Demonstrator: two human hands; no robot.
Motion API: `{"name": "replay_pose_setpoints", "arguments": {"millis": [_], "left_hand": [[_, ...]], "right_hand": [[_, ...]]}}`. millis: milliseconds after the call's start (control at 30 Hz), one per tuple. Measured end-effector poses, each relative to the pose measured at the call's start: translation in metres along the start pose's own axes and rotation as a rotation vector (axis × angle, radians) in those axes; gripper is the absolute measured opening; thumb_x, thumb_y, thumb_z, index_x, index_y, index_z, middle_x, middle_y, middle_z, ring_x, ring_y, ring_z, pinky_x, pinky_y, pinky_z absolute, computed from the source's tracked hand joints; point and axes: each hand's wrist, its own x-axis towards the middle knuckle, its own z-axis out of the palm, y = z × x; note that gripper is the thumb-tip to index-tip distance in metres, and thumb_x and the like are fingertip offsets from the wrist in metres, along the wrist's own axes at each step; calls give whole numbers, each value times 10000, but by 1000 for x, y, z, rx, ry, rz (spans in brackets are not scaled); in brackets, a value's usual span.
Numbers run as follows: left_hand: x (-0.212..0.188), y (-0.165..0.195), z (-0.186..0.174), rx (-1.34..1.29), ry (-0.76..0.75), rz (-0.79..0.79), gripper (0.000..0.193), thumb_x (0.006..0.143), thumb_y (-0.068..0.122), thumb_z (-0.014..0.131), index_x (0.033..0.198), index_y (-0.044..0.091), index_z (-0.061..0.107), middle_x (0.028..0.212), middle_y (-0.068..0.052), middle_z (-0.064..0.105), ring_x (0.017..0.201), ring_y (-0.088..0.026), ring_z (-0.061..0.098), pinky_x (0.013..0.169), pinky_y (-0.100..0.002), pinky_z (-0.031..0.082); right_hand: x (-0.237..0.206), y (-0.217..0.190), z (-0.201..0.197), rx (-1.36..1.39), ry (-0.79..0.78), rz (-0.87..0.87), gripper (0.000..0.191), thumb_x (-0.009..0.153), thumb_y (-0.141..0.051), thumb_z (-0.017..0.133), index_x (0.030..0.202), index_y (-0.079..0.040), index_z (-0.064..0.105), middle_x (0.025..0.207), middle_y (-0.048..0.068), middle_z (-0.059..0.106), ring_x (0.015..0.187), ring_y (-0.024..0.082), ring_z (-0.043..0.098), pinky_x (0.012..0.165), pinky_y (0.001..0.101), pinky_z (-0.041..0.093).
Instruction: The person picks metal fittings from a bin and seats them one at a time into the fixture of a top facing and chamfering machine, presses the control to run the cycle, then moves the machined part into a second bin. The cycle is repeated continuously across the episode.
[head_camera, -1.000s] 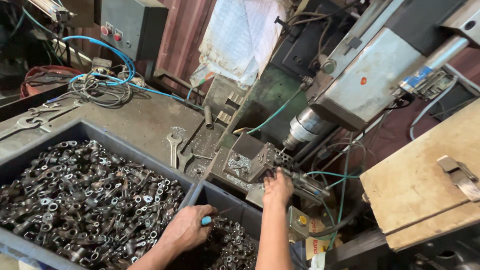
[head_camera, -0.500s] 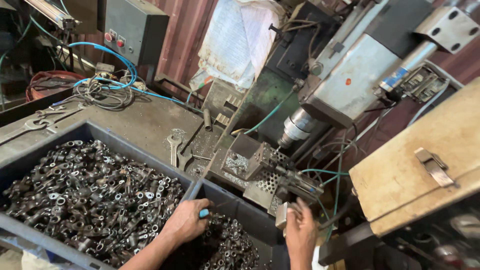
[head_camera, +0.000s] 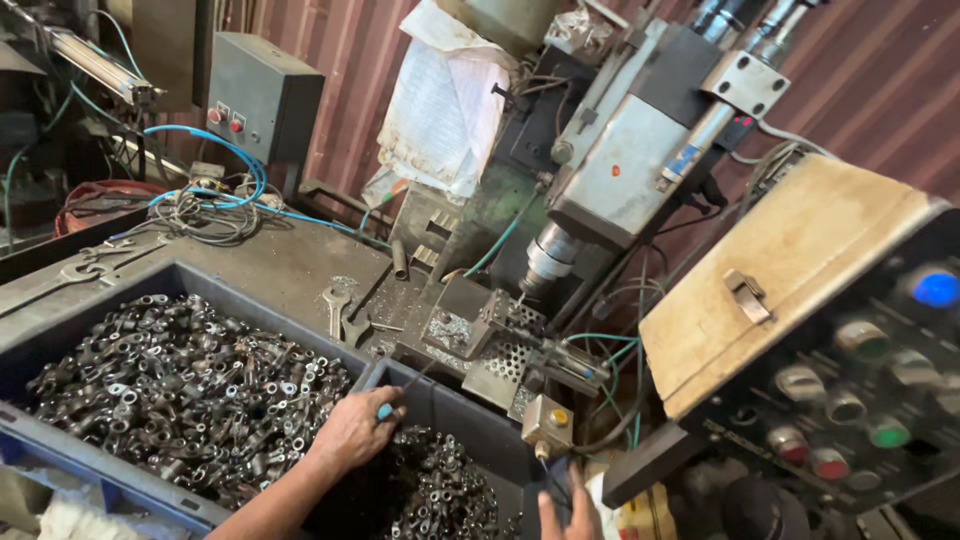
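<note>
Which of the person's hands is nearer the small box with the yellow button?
The right hand: it sits just below the small box with the yellow button. The left hand rests farther left, on the bin divider.

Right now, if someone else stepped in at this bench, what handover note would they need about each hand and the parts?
Left hand: resting on the edge between the two bins, pinching a thin tool with a blue handle tip.
Right hand: low at the bottom edge, open and empty, below the small box with a yellow button.
Parts: the large grey bin holds a heap of small metal ring pieces; the smaller bin holds more.
Drill head points down at the fixture; I cannot tell whether a piece sits in it.
Done or left: cannot tell from this view.
</note>
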Motion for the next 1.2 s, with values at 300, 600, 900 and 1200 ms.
{"name": "replay_pose_setpoints", "arguments": {"millis": [300, 600, 900, 1200], "left_hand": [[7, -21, -30, -422, 263, -313, 338, 916, 253, 688, 1208, 92, 738, 1006, -152, 809, 839, -248, 728, 768, -399, 566], [-40, -58, -102, 754, -99, -91, 192, 848, 248, 611, 983, 182, 731, 965, -121, 737, 814, -348, 747, 732, -482, 608], [-37, -75, -90, 967, -175, -130, 190, 925, 176, 508, 904, 132, 691, 901, -102, 749, 812, -260, 772, 748, -414, 623], [-29, -58, -89, 966, -244, -218, 185, 864, 185, 584, 822, 112, 749, 919, -141, 758, 893, -310, 773, 808, -434, 616]], "right_hand": [[-41, 103, 25, 337, -72, -51, 737, 749, -177, 818, 1347, 98, 487, 1201, 254, 699, 1175, 381, 676, 1020, 496, 512], [-54, 87, 25, 277, 40, -13, 635, 745, -158, 818, 1283, 63, 564, 1138, 240, 745, 1093, 355, 733, 963, 475, 555], [-61, 94, 25, 152, 93, 143, 592, 698, -183, 843, 1234, -8, 662, 1063, 211, 785, 1031, 322, 773, 921, 470, 584], [-62, 95, 28, 124, 140, 110, 539, 695, -211, 834, 1174, -12, 684, 1045, 210, 776, 1020, 322, 772, 913, 452, 598]]}}
